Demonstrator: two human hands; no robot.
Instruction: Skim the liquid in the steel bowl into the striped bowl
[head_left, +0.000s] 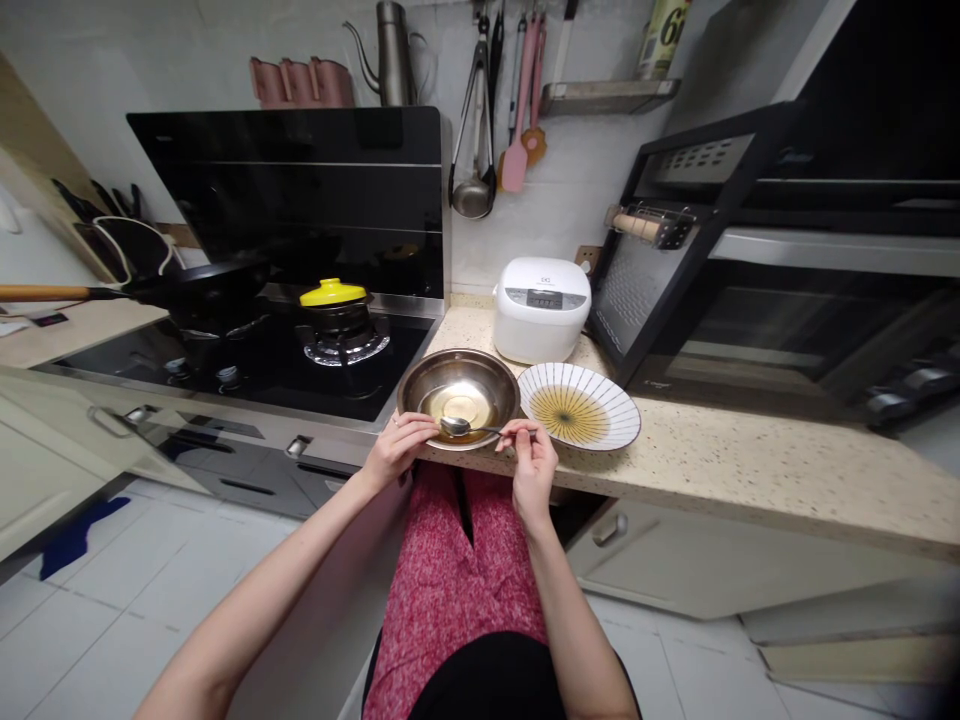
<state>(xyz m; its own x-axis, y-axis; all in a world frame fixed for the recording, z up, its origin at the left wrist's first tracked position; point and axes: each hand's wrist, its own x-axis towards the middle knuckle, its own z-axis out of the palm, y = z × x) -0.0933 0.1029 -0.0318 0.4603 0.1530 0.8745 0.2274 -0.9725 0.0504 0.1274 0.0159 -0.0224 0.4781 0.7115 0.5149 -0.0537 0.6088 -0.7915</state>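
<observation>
A wide metal bowl (417, 376) stands at the front edge of the counter, with clear yellowish liquid in its bottom. My left hand (397, 448) grips the bowl's near-left rim, fingers over the edge and the thumb hidden. In my right hand (531, 462) is the handle of a metal spoon (454, 427), pinched between thumb and fingers. The spoon's head is over the near side of the bowl, close to my left fingertips. Right of the bowl is a white plate (621, 400) with dark radiating lines and a yellowish liquid pooled in its middle.
A white rice cooker (541, 312) stands behind the bowl and plate. To the left, the gas hob (300, 370) carries a dark wok (210, 290) and a small pot with a yellow lid (332, 292). A black oven (795, 320) occupies the right side. Utensils (495, 120) hang on the wall.
</observation>
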